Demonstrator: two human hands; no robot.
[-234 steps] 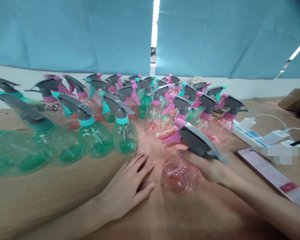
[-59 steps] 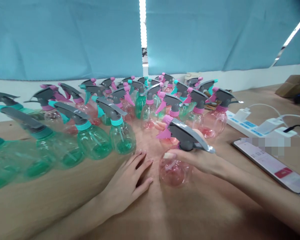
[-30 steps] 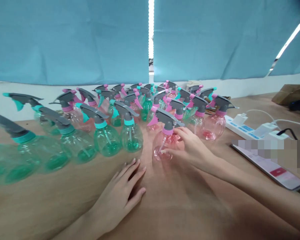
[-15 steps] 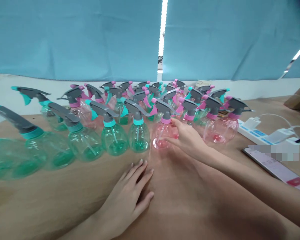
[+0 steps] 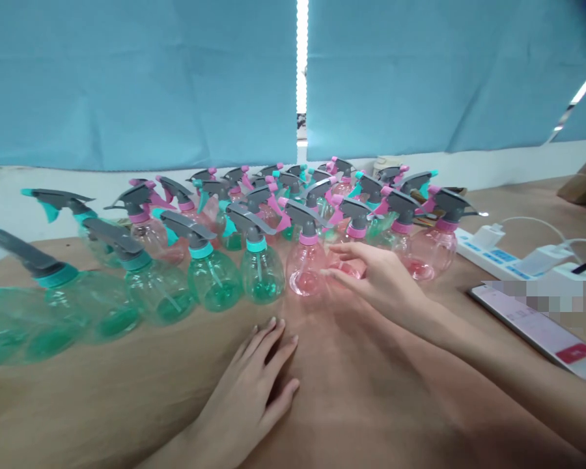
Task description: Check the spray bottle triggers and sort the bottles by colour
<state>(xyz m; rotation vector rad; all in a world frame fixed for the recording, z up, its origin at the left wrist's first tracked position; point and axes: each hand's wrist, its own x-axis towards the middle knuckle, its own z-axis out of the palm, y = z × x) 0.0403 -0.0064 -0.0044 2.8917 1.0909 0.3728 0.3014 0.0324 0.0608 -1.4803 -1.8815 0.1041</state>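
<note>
My left hand [image 5: 254,381] lies flat on the tabletop, fingers spread and holding nothing. My right hand [image 5: 385,280] is open, thumb and fingers apart, just right of a clear pink spray bottle [image 5: 306,270] with a grey-and-pink trigger head. The thumb tip is very close to that bottle's side; whether it touches I cannot tell. Behind the fingers, another pink spray bottle [image 5: 355,232] is partly hidden. Left of the first pink bottle, a green spray bottle [image 5: 262,273] stands upright in the front row.
Several green spray bottles continue the row leftward, among them one green bottle [image 5: 159,286]. More pink and green ones crowd behind. At right are a white power strip [image 5: 491,254] with plugs and cables, a phone [image 5: 532,326] and a brown box [image 5: 583,182]. A blue curtain [image 5: 141,78] hangs behind.
My right hand has come away from the pink spray bottle's neck, moving lower and to the right of it. The view has shifted slightly; my left hand stays flat on the table.
</note>
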